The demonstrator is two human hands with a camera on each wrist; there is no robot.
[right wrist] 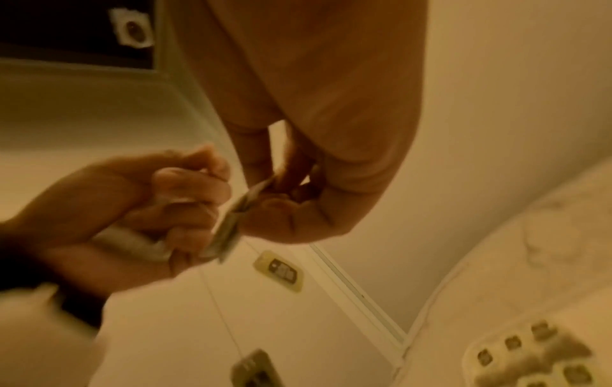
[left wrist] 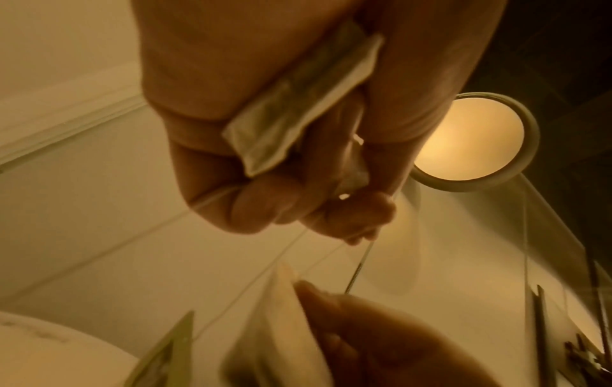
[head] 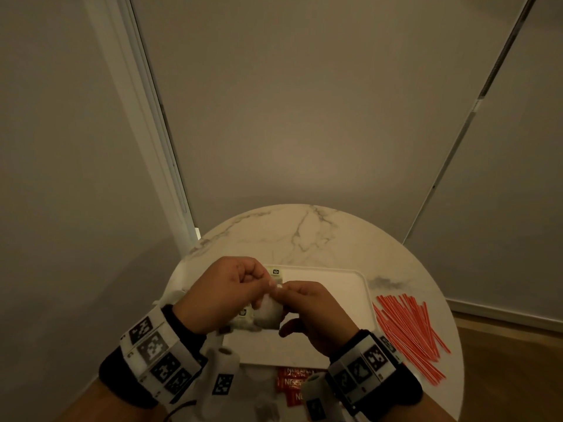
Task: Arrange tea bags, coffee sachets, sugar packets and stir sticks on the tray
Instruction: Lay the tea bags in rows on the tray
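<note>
Nescafé sachets [head: 294,379] nearest; both hands' grip on tea bags [head: 268,318] w/ green tags

Round marble-topped table [head: 304,233] bearing a white tray [head: 350,300], a loose heap of red stir sticks [head: 408,327] to its right, and red coffee sachets [head: 292,382] at the near edge

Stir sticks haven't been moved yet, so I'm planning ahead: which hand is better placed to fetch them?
Probably the right hand: the stir sticks lie on its side, off the tray. Both hands currently hold tea bags.
</note>
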